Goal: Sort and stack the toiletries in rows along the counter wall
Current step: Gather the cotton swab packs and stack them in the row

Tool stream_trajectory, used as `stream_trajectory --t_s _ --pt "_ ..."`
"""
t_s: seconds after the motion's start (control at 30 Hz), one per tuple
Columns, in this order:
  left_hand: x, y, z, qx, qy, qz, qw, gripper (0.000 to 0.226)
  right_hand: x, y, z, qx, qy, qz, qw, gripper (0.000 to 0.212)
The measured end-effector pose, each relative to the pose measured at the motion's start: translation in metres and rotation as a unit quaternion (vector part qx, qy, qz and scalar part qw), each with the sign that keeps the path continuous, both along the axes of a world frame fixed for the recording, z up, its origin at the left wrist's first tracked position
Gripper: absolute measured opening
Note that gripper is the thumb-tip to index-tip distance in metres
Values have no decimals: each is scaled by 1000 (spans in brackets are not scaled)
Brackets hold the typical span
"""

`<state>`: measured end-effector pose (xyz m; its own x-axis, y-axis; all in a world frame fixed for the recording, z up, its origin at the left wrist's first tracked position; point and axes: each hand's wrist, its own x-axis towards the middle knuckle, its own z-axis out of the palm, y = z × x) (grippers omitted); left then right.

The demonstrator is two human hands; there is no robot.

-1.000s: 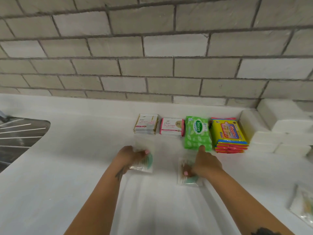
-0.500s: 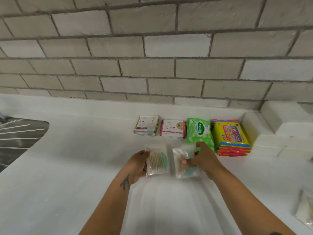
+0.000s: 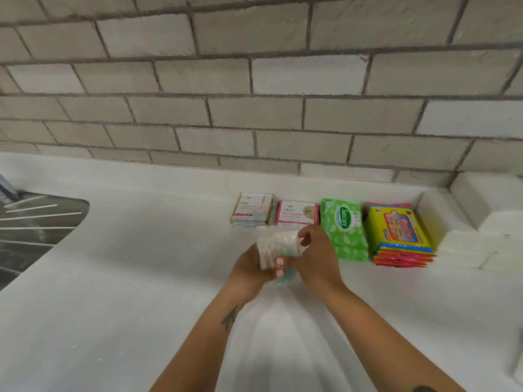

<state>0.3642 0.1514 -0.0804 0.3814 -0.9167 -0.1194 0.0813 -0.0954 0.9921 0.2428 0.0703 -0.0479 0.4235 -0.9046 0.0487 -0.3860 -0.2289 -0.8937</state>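
Note:
Both hands meet above the white counter (image 3: 141, 292), in front of the row at the wall. My left hand (image 3: 249, 270) and my right hand (image 3: 317, 256) together grip clear cotton-swab packets (image 3: 278, 246), pressed one against the other between them. Behind, along the wall, lie a stack of gold-and-white Dove sachets (image 3: 252, 210), a stack of pink Dove sachets (image 3: 297, 213), a stack of green Sanicare wipes (image 3: 343, 227) and a stack of yellow Giggles wipes (image 3: 399, 233).
A steel sink drainer (image 3: 34, 224) sits at the far left. White blocks (image 3: 467, 222) stand stepped at the right end of the row. A grey brick wall (image 3: 254, 94) backs the counter.
Each hand lifted a swab packet off the counter, then the two packets were brought together. The hands have also moved nearer to the wall.

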Motion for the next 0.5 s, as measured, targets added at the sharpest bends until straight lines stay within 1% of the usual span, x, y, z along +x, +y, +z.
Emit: stream_trajectory --t_s 0.07,0.13,0.2,0.3,0.33,0.4,0.47,0.5 --pt "1 -3 -4 0 -43 33 999 57 -1 3 -1 8 -37 14 999 60" --pt "1 -4 -7 27 -129 57 990 47 -2 6 -5 30 -65 41 997 61" --pt "0 -3 -12 50 -195 67 977 42 -5 10 -10 35 -55 62 996 56" --pt "-5 1 -17 39 -207 50 976 56 -7 13 -21 29 -16 78 996 42" --pt "-6 1 -17 36 -213 50 975 57 -7 13 -24 33 -9 77 996 38" --pt "-2 0 -17 43 -226 55 972 52 -4 11 -26 27 3 74 997 33" --pt "8 -2 -13 57 -217 58 973 57 3 10 -24 18 0 77 997 35" --pt "16 -2 -9 67 -208 64 974 62 8 10 -22 23 -20 79 996 42"
